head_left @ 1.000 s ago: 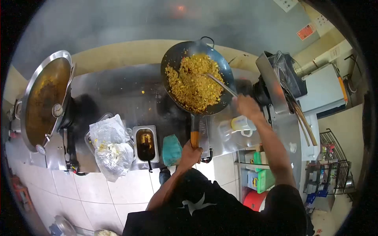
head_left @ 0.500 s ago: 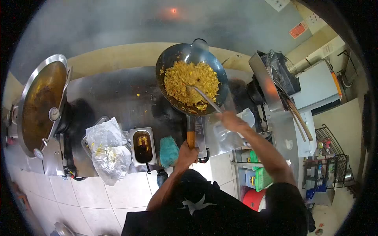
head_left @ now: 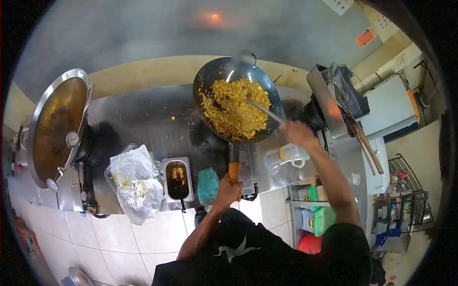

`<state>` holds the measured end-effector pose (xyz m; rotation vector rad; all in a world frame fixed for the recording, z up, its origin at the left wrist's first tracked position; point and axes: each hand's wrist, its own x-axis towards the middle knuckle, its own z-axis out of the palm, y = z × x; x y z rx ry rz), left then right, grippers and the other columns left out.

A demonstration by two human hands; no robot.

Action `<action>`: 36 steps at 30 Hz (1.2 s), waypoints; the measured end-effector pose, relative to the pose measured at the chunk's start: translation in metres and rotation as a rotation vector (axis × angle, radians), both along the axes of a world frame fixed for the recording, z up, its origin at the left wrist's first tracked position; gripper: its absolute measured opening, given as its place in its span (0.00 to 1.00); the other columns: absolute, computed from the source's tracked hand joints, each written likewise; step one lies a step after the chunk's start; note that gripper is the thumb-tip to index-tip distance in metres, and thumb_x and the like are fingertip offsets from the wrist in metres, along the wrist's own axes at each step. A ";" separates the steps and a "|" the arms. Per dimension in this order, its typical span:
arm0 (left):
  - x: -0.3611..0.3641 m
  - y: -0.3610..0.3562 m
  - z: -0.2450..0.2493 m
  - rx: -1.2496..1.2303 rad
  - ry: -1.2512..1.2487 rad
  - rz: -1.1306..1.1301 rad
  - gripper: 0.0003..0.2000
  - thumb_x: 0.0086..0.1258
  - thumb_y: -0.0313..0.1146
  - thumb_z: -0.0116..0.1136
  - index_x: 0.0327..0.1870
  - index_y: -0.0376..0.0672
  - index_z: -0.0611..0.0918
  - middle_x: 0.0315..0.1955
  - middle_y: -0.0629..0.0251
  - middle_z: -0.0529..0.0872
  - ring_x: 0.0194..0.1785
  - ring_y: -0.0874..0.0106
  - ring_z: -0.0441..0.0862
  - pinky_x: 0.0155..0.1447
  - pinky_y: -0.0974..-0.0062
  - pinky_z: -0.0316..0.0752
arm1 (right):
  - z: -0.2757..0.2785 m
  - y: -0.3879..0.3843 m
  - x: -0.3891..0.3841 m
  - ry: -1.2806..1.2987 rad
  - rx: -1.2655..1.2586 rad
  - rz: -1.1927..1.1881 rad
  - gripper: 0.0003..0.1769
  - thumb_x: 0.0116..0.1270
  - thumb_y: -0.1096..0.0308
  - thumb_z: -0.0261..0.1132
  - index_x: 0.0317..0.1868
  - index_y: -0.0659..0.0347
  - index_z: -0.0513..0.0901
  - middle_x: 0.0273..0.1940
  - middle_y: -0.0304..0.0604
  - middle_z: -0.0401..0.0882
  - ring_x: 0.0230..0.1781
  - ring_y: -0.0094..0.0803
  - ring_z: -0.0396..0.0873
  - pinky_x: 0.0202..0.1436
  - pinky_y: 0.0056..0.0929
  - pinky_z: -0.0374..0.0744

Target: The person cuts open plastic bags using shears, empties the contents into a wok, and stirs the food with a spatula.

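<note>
My left hand (head_left: 229,191) is closed around the wooden handle (head_left: 233,171) of a dark wok (head_left: 272,88). The wok holds a heap of yellow-brown fried rice (head_left: 234,117) with bits of egg. In my right hand (head_left: 300,135) is a long metal utensil (head_left: 268,112), slanting down into the rice. Rice hides its working end, so whether it is a ladle or a spatula does not show. Below the right forearm stands a clear plastic jug (head_left: 292,153). A teal cloth (head_left: 208,186) lies just left of my left hand.
Left of the cloth are a metal pan of dark sauce (head_left: 192,183) with a ladle and crumpled foil (head_left: 138,190). A large pan of oil (head_left: 36,143) with thermometers stands far left. At right, a metal container (head_left: 324,97) holds strainers and long-handled tools.
My right hand and the utensil have moved right and away from me through the rice, which is spread differently. My left hand keeps its grip on the handle. The view has shifted slightly.
</note>
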<state>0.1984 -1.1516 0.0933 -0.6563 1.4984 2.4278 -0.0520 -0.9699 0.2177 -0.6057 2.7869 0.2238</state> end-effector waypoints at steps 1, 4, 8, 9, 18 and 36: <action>-0.002 0.001 -0.001 0.016 0.016 0.003 0.09 0.60 0.22 0.53 0.41 0.34 0.71 0.17 0.65 0.74 0.13 0.74 0.72 0.16 0.72 0.68 | 0.039 -0.022 -0.008 0.088 0.106 0.048 0.24 0.76 0.49 0.50 0.51 0.61 0.81 0.43 0.61 0.83 0.46 0.58 0.83 0.49 0.53 0.81; 0.001 -0.001 -0.010 0.066 0.039 0.000 0.08 0.61 0.21 0.53 0.41 0.35 0.71 0.16 0.66 0.74 0.12 0.75 0.71 0.16 0.73 0.68 | 0.129 -0.041 -0.012 0.207 0.423 0.279 0.21 0.74 0.51 0.53 0.52 0.57 0.82 0.44 0.52 0.86 0.46 0.50 0.85 0.50 0.48 0.82; 0.001 -0.001 -0.009 0.077 0.013 -0.009 0.08 0.61 0.22 0.53 0.41 0.36 0.71 0.16 0.67 0.74 0.13 0.75 0.71 0.16 0.73 0.67 | 0.151 -0.022 -0.011 0.120 0.628 0.260 0.16 0.72 0.54 0.57 0.48 0.56 0.84 0.42 0.48 0.85 0.44 0.48 0.85 0.48 0.47 0.82; 0.000 -0.002 -0.007 0.057 -0.005 -0.017 0.08 0.61 0.22 0.53 0.41 0.36 0.71 0.16 0.67 0.74 0.13 0.75 0.71 0.16 0.73 0.67 | 0.138 -0.018 -0.014 0.090 0.656 0.237 0.15 0.72 0.56 0.58 0.46 0.55 0.84 0.41 0.47 0.85 0.42 0.47 0.85 0.47 0.47 0.82; 0.000 -0.002 -0.013 -0.031 0.015 -0.019 0.09 0.61 0.24 0.55 0.41 0.32 0.71 0.16 0.65 0.75 0.13 0.73 0.73 0.16 0.72 0.69 | 0.083 -0.042 0.071 0.477 0.065 0.186 0.13 0.71 0.58 0.60 0.47 0.57 0.78 0.40 0.48 0.85 0.35 0.51 0.84 0.37 0.48 0.83; 0.000 -0.003 -0.005 -0.024 0.059 -0.033 0.07 0.60 0.23 0.53 0.38 0.33 0.73 0.14 0.65 0.75 0.13 0.72 0.74 0.16 0.72 0.69 | -0.065 -0.011 0.053 -0.287 -0.105 0.065 0.21 0.79 0.61 0.45 0.49 0.71 0.79 0.38 0.62 0.82 0.41 0.59 0.83 0.48 0.53 0.80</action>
